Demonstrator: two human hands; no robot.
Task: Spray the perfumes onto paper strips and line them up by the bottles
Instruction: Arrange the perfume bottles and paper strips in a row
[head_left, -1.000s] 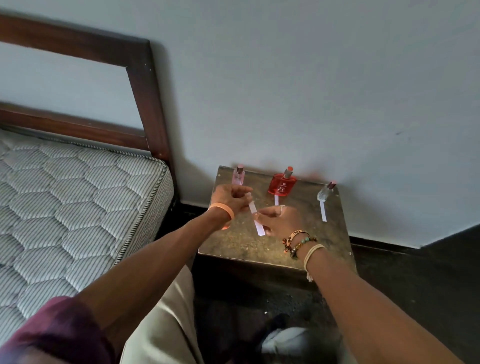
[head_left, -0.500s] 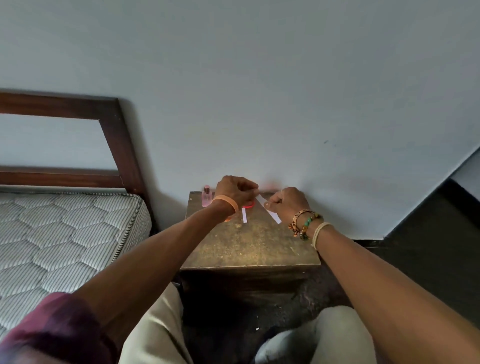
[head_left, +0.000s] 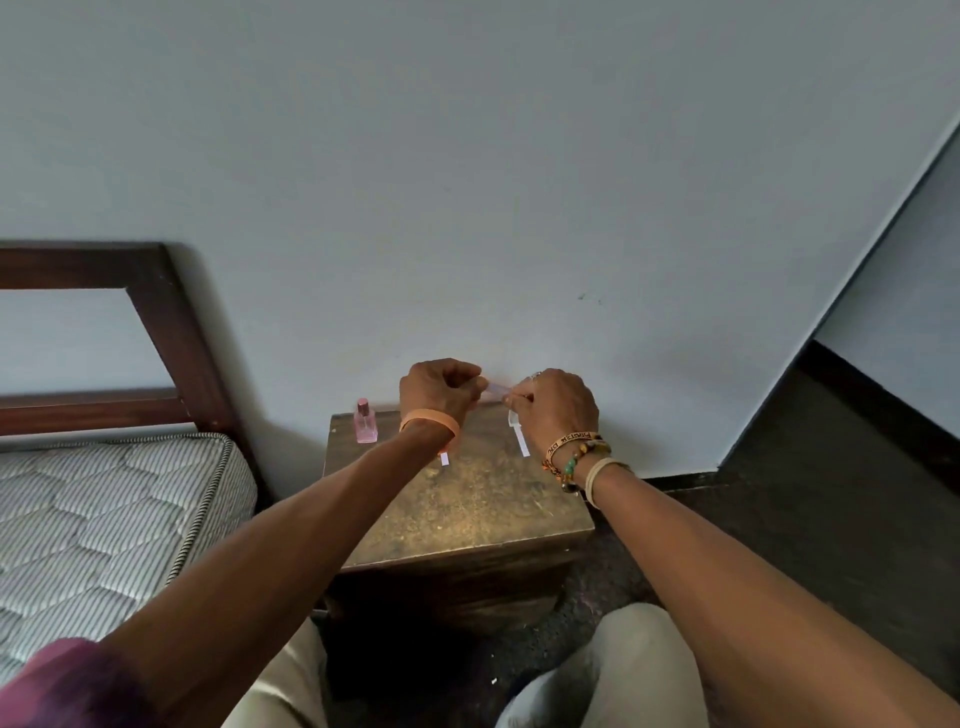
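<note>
My left hand (head_left: 439, 389) and my right hand (head_left: 556, 405) are raised close together above the back of the small brown table (head_left: 467, 509). Each pinches one end of a white paper strip (head_left: 496, 389) stretched between them. A pink perfume bottle (head_left: 365, 422) stands at the table's back left corner. One paper strip (head_left: 521, 441) lies on the table under my right hand, and the tip of another strip (head_left: 444, 458) shows below my left wrist. The red and the clear bottle are hidden behind my hands.
A bed with a quilted mattress (head_left: 104, 525) and dark wooden headboard (head_left: 171, 332) stands left of the table. A plain wall (head_left: 467, 182) rises directly behind the table. Dark floor (head_left: 831, 493) lies to the right; my knees (head_left: 608, 670) are below.
The camera has tilted up and back. My hands lifted the strip from low over the table to the back, turning it from slanted to nearly level between my fingertips.
</note>
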